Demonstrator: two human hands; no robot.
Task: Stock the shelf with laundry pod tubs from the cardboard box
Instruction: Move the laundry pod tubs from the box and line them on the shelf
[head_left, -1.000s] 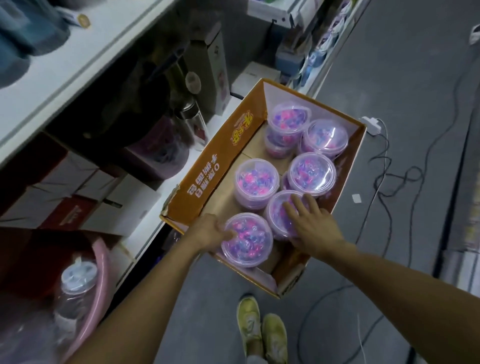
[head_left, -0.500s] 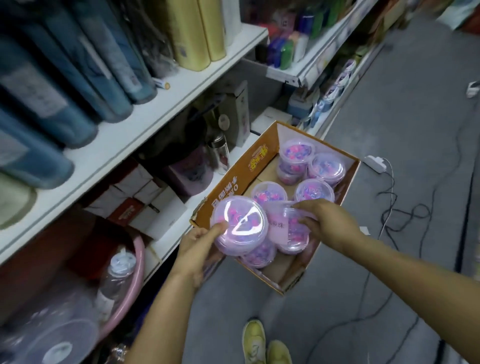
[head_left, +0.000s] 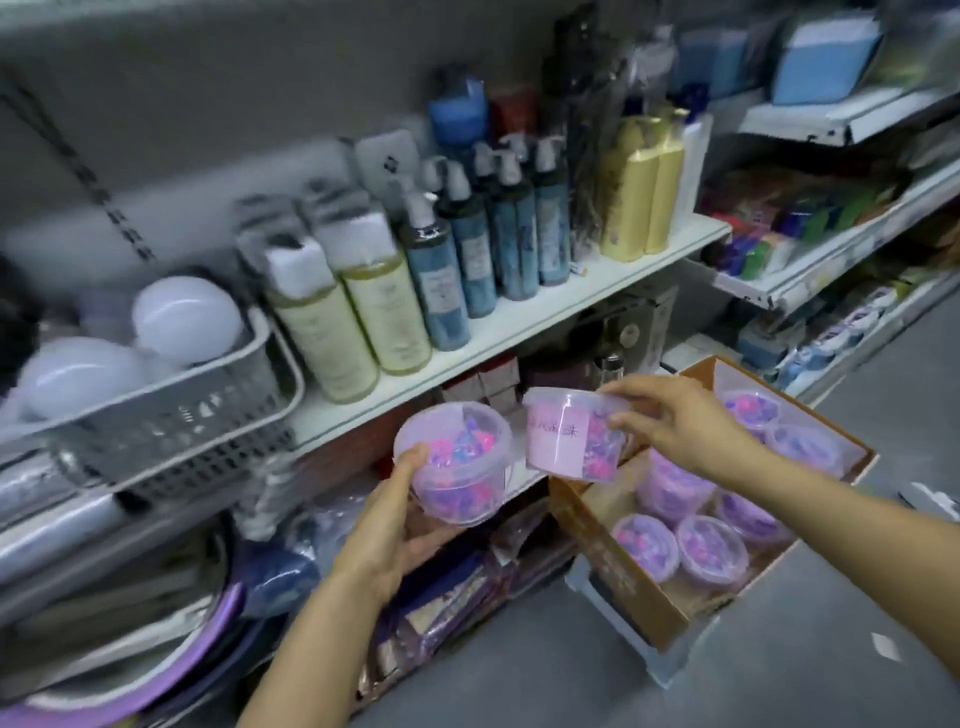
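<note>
In the head view, the left hand (head_left: 387, 525) cups a clear tub (head_left: 453, 464) of pink and purple pods from below, thumb curled up against its near side and fingers wrapped under its base, holding it in front of the white shelf (head_left: 498, 332). The right hand (head_left: 675, 423) pinches the rim of a second tub (head_left: 569, 435) (the one with a pink label) between thumb and curled fingers, just right of the first and above the near left corner of the cardboard box (head_left: 623, 582). More tubs (head_left: 704, 551) sit inside the box on the right, and bottles (head_left: 467, 265) line the far shelf.
</note>
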